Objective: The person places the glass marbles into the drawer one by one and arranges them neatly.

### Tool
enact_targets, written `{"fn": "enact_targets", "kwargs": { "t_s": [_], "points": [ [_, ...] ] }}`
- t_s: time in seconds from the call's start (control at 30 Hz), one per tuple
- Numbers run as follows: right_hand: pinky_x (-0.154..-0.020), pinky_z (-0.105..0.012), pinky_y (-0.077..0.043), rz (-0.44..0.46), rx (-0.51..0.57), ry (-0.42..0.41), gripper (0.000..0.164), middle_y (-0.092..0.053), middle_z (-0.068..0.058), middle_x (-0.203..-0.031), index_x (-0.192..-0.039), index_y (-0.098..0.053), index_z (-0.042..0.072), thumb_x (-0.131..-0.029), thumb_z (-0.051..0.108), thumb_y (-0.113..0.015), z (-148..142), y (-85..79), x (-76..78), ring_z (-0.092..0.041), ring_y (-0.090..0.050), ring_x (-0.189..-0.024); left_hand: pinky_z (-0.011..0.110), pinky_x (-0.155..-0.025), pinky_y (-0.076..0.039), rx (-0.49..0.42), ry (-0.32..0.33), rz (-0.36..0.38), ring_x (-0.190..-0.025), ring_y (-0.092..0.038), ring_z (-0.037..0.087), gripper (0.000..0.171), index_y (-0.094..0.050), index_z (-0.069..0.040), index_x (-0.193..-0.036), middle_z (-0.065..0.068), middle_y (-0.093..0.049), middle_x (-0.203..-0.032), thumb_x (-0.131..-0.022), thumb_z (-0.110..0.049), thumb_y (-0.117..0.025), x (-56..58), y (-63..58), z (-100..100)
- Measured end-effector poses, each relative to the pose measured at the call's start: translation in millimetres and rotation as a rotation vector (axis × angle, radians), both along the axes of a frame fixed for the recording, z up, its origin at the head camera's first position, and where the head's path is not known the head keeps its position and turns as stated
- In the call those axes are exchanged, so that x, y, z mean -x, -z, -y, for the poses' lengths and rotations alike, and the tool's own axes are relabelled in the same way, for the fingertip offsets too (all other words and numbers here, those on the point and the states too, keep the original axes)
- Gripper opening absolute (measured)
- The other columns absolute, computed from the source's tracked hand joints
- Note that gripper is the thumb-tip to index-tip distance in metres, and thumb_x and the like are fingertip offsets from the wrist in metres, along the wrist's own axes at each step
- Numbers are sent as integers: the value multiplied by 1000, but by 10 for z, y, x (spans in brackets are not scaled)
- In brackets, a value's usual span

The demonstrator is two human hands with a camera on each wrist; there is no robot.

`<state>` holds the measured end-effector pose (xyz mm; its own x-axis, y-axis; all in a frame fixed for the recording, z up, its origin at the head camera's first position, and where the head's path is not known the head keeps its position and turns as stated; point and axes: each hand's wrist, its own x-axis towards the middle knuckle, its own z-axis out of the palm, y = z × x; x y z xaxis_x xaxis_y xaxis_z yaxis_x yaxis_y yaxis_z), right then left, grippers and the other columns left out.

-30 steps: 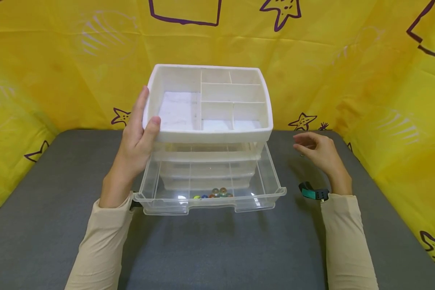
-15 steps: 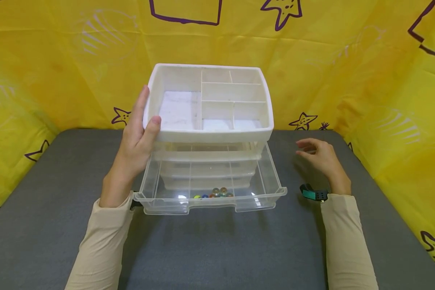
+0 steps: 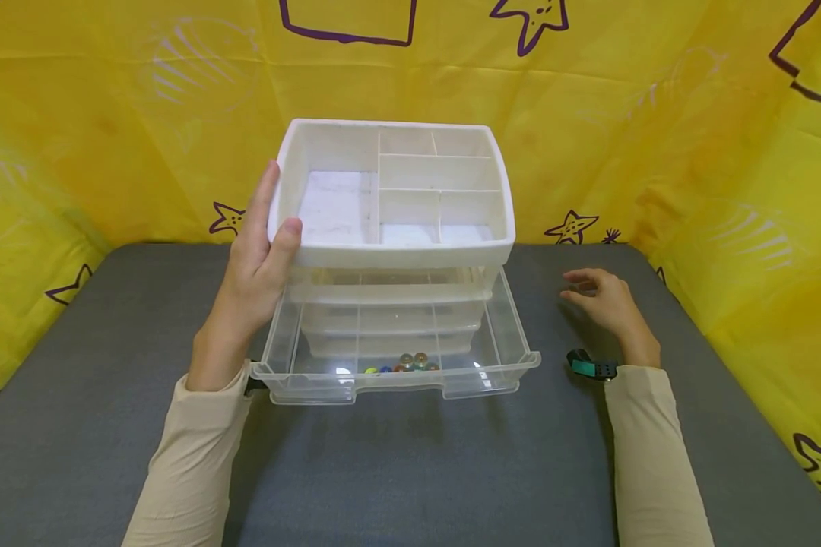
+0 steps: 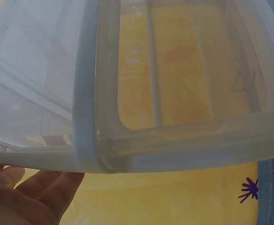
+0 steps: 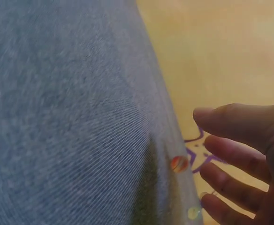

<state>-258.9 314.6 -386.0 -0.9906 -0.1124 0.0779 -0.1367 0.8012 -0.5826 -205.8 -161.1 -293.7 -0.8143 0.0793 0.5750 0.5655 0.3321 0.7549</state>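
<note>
So on my feed I've got the left hand [image 3: 242, 281] gripping the white plastic organizer with the divided top [image 3: 393, 256] by its left side, and its clear plastic drawer [image 3: 301, 389] sticks out in front with small multicoloured glass marbles [image 3: 420, 358] inside. The right hand [image 3: 605, 304] is well right of the organizer, fingers loose and slightly bent, near a round orange-red marble [image 5: 178, 164] on the grey table [image 3: 397, 486]

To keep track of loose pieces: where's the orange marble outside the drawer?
In the right wrist view, the orange marble sits right of centre, near the tabletop's edge, between the right hand's fingertips and the bare tabletop, above a yellowish marble.
</note>
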Motion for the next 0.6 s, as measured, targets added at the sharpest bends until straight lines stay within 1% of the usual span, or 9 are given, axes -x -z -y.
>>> {"fn": "enact_targets", "kwargs": {
  "t_s": [0.2,0.37,0.6],
  "points": [
    [-100,-59,-44,53,-12,-4,46,-57,-30,-134,-134,-55,-4,-97,21,-65,-24,56,22,-47,-54,-123,30,-108,-30,1,1,5,-131,-36,20,62,-20,-18,-160,-2,-26,-163,-104,-21,-46,-7,-9,-3],
    [-103,-59,-41,96,-13,-25,51,-52,-33,-138,-138,-50,-6,-98,23,-63,-31,86,36,-49,-51,-126,29,-107,-31,-3,1,11,-130,-36,20,62,-20,-18,-160,-2,-26,-162,-103,-20,-46,-9,-6,-4],
    [-104,-60,-40,106,-43,-24,53,-50,-34,-139,-138,-50,-7,-98,25,-63,-55,102,50,-49,-51,-125,29,-108,-30,-5,1,8,-132,-36,20,62,-21,-18,-159,-2,-26,-163,-103,-20,-46,-6,-8,-3]
  ]
}}
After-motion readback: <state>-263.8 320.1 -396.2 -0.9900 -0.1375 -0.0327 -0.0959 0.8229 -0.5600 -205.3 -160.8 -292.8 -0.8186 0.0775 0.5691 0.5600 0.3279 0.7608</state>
